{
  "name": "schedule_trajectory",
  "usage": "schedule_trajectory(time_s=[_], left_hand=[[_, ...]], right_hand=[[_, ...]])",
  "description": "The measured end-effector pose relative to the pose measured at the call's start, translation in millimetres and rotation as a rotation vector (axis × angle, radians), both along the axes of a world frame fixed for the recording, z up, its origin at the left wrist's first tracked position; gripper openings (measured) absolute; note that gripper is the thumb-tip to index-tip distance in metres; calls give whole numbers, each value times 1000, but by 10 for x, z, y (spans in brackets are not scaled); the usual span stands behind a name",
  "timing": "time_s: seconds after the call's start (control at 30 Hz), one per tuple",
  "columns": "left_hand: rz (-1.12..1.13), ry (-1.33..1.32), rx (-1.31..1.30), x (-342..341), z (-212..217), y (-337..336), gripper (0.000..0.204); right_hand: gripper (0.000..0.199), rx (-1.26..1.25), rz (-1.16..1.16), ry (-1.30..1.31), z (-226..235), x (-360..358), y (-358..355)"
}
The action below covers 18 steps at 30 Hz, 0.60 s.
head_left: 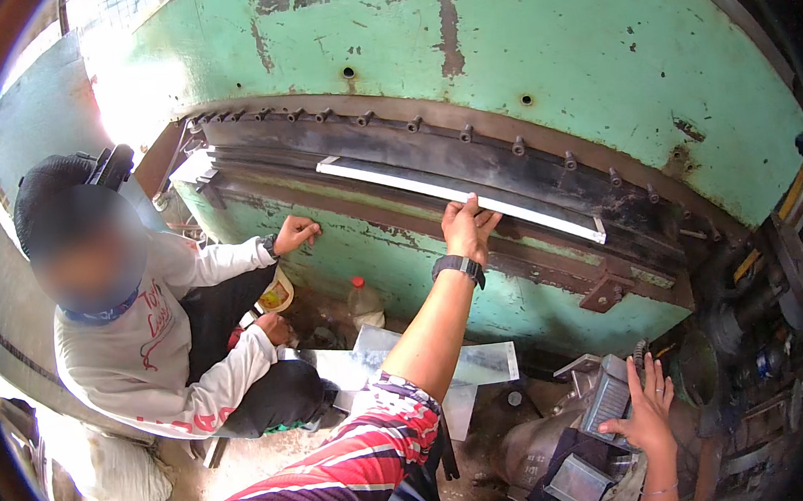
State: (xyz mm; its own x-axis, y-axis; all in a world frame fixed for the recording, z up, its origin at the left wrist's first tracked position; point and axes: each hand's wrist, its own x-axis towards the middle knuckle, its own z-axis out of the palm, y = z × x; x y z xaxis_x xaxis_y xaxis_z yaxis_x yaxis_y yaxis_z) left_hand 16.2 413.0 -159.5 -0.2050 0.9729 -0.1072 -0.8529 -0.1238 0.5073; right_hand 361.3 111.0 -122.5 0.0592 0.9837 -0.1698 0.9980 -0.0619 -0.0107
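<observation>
Up at the green machine [517, 33], the left hand [472, 225] grips a white strip [397, 183] by its near edge, and that strip runs lengthwise along the machine's dark front! Down low, the right hand [650, 410] is open, fingers spread, right by a gray ridged box [606, 402]; touching, I can't tell. Off left, a co-worker [134, 348] sits near a red-capped bottle [364, 301].

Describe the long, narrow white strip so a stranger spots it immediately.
Find the huge, chipped green metal machine filling the upper view. Across its front, just below the dark, bolted metal beam, runs the long, narrow white strip, the bare left hand at its middle. Its brightness sets it apart from the dark bars nearby.
</observation>
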Motion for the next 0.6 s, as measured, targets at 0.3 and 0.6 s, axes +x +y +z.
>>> schedule_trajectory(time_s=[0.3, 0.6], left_hand=[[-26, 14, -89, 20, 113, -104, 34], [-40, -30, -19, 2, 93, -97, 65]], right_hand=[[152, -1, 33, -29, -21, 42, 7], [152, -6, 33, -16, -65, 70, 1]])
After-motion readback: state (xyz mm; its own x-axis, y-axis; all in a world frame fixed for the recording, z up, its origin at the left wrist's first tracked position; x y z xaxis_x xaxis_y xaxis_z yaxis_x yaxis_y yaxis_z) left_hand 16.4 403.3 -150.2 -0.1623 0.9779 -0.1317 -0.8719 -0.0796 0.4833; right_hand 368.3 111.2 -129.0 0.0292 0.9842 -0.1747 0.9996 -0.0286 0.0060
